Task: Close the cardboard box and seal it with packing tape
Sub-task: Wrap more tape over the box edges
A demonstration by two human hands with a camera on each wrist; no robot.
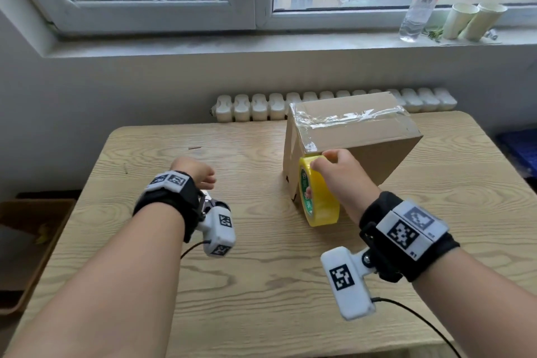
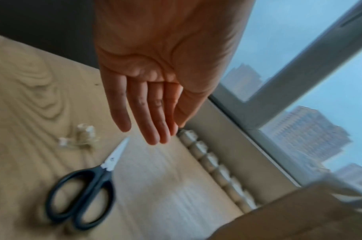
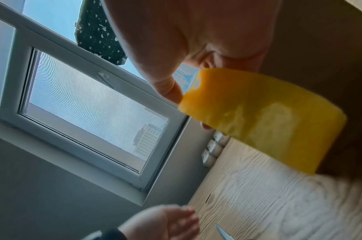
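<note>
Standing toward the desk's (image 1: 261,285) far right corner, the brown cardboard box (image 1: 348,136) is closed, clear tape along its top seam. Right hand (image 1: 340,174) fingers grip the yellow packing tape roll (image 1: 319,200) at the box's near corner; left hand (image 1: 194,173) fingers are straight, holding nothing. Cutting probably remains.

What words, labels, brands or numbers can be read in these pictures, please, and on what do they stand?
Nothing here can be quoted with confidence.
Tape roll: white print on its green core, too small to read.
Bottle: red and white label, blurred.
Wrist markers: square black-and-white codes with tiny characters beside them, unreadable.
Cardboard box: no print visible.
</note>
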